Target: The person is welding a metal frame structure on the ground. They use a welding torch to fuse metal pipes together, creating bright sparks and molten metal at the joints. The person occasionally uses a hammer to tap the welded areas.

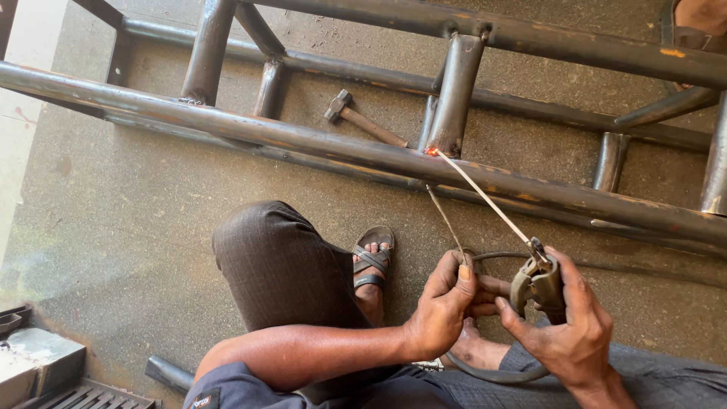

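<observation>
My right hand (572,322) grips a welding electrode holder (538,284). A thin welding rod (485,198) runs from it up and left, and its glowing red tip touches the joint where a short upright tube (457,91) meets a long steel pipe (303,140) of a metal frame. My left hand (443,307) sits beside the right one, pinching a second thin rod (445,220) and resting its fingers against the holder's handle. A black cable (485,373) loops under both hands.
A hammer (362,120) lies on the concrete floor inside the frame. My bent knee (276,261) and sandalled foot (372,261) are below the pipe. A metal box (38,360) and grating sit at bottom left. Another person's foot (700,15) shows at top right.
</observation>
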